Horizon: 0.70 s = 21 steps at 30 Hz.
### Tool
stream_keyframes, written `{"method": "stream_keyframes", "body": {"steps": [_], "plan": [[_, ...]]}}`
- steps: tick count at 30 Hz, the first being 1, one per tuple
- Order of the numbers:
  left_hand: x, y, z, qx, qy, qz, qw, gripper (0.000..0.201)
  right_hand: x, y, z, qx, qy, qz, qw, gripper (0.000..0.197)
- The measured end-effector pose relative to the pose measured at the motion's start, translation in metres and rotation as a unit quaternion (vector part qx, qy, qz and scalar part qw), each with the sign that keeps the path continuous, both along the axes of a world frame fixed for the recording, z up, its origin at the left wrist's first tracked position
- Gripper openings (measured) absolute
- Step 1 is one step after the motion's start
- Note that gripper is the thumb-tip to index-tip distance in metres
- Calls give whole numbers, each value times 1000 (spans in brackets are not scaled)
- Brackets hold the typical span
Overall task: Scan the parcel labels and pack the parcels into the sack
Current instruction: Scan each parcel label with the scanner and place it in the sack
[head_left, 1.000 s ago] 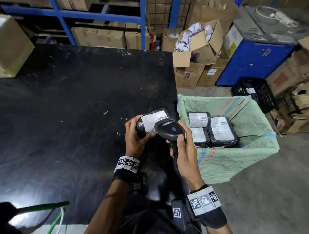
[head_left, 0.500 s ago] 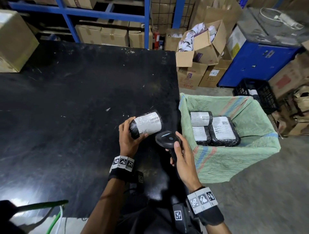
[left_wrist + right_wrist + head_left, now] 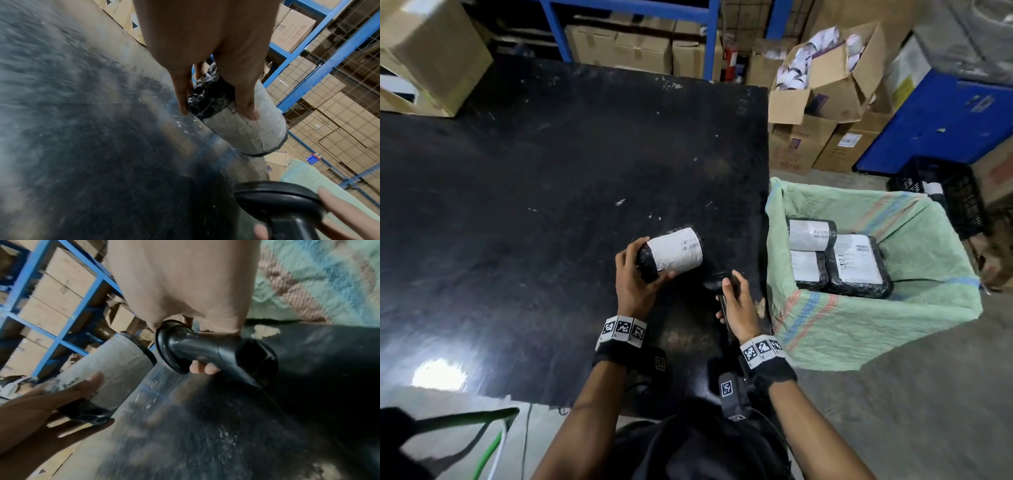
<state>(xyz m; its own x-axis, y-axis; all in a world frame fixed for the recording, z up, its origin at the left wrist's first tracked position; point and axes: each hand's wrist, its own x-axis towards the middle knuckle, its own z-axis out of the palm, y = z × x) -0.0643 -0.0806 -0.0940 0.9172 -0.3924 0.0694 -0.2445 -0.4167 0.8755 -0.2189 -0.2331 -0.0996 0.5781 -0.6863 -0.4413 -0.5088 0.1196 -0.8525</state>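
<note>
My left hand (image 3: 635,279) grips a black-wrapped roll parcel (image 3: 671,253) with a white label, held just above the black table (image 3: 517,205), label up. The same parcel (image 3: 242,128) shows under my fingers in the left wrist view, and as parcel (image 3: 121,369) in the right wrist view. My right hand (image 3: 734,299) holds a black handheld scanner (image 3: 717,281) low over the table's right edge, right of the parcel; scanner (image 3: 207,350) points toward it. A green woven sack (image 3: 859,322) stands open on the floor to the right with three labelled parcels (image 3: 856,265) inside.
Cardboard boxes (image 3: 619,51) fill blue shelving behind the table. An open box (image 3: 832,78) of white items sits on stacked cartons at back right, beside a blue cabinet (image 3: 945,126) and a black crate (image 3: 955,192). A large box (image 3: 431,51) stands on the table's far left corner.
The scanner has dropped away from over the parcel label, down and right toward the table edge. My left hand has carried the parcel slightly left and away from it.
</note>
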Motion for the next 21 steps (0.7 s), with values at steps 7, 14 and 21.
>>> {"method": "stream_keyframes", "body": {"steps": [7,14,21], "plan": [[-8,19,8,-9,1,14,1000,87,16,8,-29,45,-7,-6,999,53],[-17,16,15,-12,44,-20,999,92,-13,-9,-12,-82,32,76,993,62],[-19,-21,35,-16,74,-174,982,89,-55,-39,66,-64,-100,106,987,83]]}}
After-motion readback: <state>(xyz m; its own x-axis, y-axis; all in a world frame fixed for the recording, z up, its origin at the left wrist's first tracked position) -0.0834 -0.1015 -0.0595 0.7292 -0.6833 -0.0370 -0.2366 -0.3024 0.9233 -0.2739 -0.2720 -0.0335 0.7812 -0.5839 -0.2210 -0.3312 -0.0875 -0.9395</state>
